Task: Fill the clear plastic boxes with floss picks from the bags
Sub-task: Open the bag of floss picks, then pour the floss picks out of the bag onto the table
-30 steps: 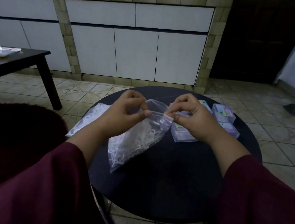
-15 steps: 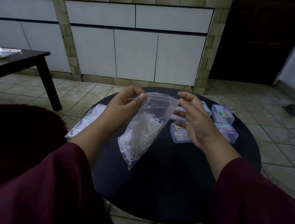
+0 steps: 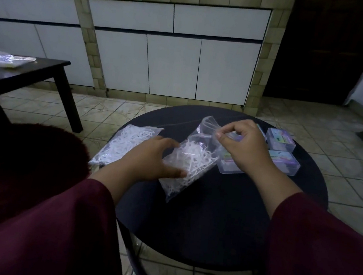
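While resting on round black tabletop [image 3: 211,226]: clear zip bag of white floss picks [image 3: 190,161], long axis toward right hand [image 3: 241,147] pinching its mouth; left hand [image 3: 150,160] released, flat at its side; clear plastic boxes [image 3: 282,163] just beyond right hand.

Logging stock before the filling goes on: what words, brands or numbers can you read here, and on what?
None can be read.
Clear plastic boxes on the round dark table: coloured labels inside, print too blurred to read.
Clear zip bags of white floss picks, one pinched by the right hand: no print visible.
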